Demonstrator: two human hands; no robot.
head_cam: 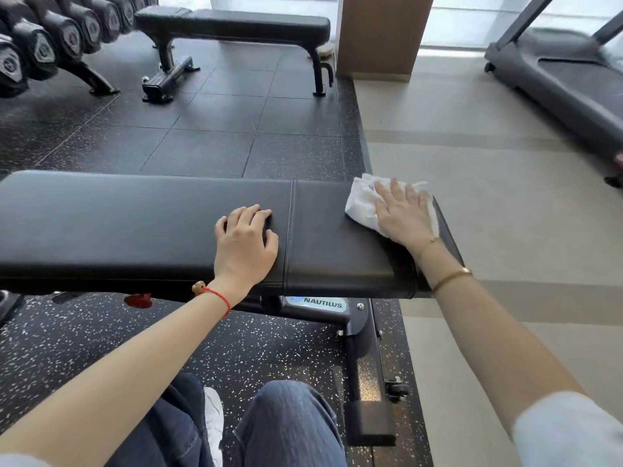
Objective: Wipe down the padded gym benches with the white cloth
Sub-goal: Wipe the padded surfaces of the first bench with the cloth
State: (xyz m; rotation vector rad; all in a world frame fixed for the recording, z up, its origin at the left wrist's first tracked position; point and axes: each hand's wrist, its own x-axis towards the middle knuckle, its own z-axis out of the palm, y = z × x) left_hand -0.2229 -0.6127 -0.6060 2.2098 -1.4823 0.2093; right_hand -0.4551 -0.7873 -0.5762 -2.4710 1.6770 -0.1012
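Head view is looking down on the near bench, whose black pad is running across from the left edge to its right end. The right hand is lying flat, fingers straight and spread, pressing the white cloth onto the far right corner of the pad; the flat palm is likely spreading pressure so the whole crumpled cloth is rubbing the vinyl. The left hand is resting on the pad just left of the seam, fingers slightly bent and gripping nothing, seemingly bracing the person while they are leaning over. A far bench is standing well apart beside the dumbbell rack, probably waiting its turn. A treadmill is sitting off to the right.
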